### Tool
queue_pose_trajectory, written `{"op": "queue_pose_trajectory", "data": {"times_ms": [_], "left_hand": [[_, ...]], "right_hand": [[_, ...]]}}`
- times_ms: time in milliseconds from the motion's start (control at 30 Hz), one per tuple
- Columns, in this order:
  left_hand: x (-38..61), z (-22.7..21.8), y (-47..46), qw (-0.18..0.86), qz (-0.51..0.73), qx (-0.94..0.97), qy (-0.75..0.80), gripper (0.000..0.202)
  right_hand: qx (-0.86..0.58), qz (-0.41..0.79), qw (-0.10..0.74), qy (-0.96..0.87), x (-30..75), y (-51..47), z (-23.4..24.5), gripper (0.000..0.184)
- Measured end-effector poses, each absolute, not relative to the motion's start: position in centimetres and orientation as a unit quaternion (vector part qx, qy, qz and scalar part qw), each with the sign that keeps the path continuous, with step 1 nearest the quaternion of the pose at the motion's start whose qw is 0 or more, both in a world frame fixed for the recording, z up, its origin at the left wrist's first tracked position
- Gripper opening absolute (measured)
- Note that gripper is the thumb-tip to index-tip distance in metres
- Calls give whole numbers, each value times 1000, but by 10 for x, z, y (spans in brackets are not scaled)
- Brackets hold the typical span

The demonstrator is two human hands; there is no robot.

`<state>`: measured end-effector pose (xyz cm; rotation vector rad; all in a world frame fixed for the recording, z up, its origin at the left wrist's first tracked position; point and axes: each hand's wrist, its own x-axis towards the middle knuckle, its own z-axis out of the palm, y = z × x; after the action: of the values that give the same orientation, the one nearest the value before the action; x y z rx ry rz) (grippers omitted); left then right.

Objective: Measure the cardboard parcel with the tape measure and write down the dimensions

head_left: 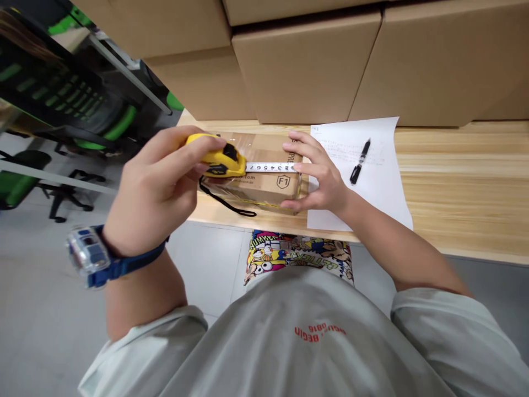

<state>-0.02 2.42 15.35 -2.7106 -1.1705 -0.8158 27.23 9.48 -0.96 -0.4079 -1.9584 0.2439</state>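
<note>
My left hand (159, 184) is closed around a yellow tape measure (217, 157), held over the left end of a small cardboard box (268, 187) on the wooden table (463, 187). The white tape blade (273, 167) runs rightward across the box top. My right hand (318, 176) grips the box's right end, fingers curled over its edge and pinning the tape's tip there. A black wrist cord (225, 203) hangs from the tape measure.
A white sheet of paper (372, 176) with a black pen (360, 161) lies right of the box. Large cardboard boxes (314, 66) are stacked along the table's back. Green office chairs (61, 143) stand on the floor at left.
</note>
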Motion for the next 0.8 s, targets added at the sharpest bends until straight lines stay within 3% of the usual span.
{"op": "queue_pose_trajectory", "data": {"times_ms": [267,600,800], "left_hand": [[-47,147,29,68,-264,-863,-426,39],[-95,131,48,-56,-290,-814,-500,39],[-110,129,32,-50,-289,-795,-531,44]], "right_hand": [[-167,93,551,-812,279,98,-9,92],[-80,100,576,-808,289,109,-2,96],[-74,124,583,-800,294,111,-4,96]]}}
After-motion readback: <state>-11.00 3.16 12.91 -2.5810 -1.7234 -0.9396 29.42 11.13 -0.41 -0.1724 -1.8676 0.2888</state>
